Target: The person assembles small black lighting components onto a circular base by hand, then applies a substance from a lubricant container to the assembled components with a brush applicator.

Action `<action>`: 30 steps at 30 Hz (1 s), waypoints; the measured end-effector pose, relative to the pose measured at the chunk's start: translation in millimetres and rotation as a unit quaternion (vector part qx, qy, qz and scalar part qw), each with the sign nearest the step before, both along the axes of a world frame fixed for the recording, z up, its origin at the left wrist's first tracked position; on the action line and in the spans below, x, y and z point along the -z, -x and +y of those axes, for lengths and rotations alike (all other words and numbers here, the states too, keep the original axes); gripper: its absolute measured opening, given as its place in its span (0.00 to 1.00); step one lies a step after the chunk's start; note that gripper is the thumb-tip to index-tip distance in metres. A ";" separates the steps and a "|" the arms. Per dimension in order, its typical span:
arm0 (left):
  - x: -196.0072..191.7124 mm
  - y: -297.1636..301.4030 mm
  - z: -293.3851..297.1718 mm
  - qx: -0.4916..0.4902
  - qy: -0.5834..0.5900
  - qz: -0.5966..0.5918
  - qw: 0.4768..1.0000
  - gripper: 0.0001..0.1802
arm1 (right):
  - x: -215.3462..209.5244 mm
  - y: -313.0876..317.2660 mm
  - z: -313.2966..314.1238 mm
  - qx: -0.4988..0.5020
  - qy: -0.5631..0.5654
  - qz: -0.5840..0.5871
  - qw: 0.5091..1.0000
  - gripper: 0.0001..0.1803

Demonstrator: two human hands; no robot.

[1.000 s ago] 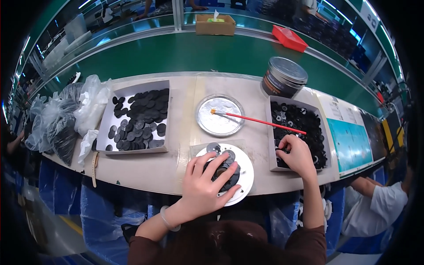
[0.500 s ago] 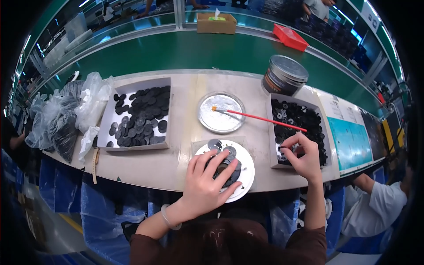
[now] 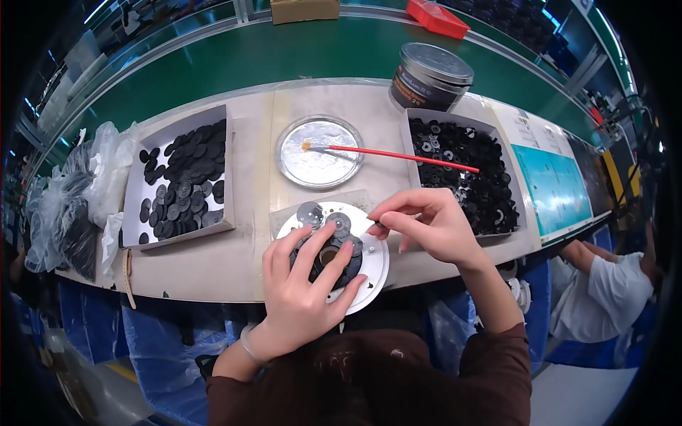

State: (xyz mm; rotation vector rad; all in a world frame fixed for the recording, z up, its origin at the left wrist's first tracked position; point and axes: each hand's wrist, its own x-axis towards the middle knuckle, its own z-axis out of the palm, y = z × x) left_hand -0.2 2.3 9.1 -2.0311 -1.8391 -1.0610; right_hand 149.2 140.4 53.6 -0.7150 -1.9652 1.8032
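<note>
A white round plate (image 3: 376, 264) sits near the table's front edge, carrying several dark grey toothed discs (image 3: 339, 226) around a brass-coloured centre. My left hand (image 3: 302, 284) lies over it, fingers spread and resting on the discs. Above the plate's right rim, the thumb and index finger of my right hand (image 3: 433, 226) pinch a small black part (image 3: 379, 224), mostly hidden by the fingertips. Right of that hand, a white box (image 3: 415, 135) holds many small black ring-like parts. The box at left (image 3: 229, 170) contains dark round discs.
A brush with a red handle (image 3: 405, 155) lies across a shallow silver dish (image 3: 312, 174). Behind stands a metal can (image 3: 433, 78). Clear plastic bags (image 3: 82, 206) are heaped at far left, and a teal sheet (image 3: 554, 184) lies right. Another person's arm (image 3: 586, 255) shows at lower right.
My right hand has moved left from the right-hand box to the plate with the small part pinched. My left hand stays on the discs. The whole view has shifted.
</note>
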 end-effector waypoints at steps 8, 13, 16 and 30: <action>2.5 4.1 3.1 0.010 -0.015 -0.008 1.000 0.19 | -1.7 18.6 18.3 -0.061 0.018 -0.124 0.990 0.05; -0.2 4.2 2.3 0.007 0.002 -0.010 1.000 0.19 | -5.5 35.4 36.9 -0.163 0.075 -0.210 0.961 0.07; 1.8 1.6 4.6 0.008 -0.019 -0.010 1.000 0.19 | -3.5 37.1 45.4 -0.207 0.084 -0.235 0.946 0.06; 4.0 4.1 1.8 -0.008 -0.004 -0.029 1.000 0.20 | -1.3 49.9 47.0 -0.203 0.147 -0.311 0.917 0.09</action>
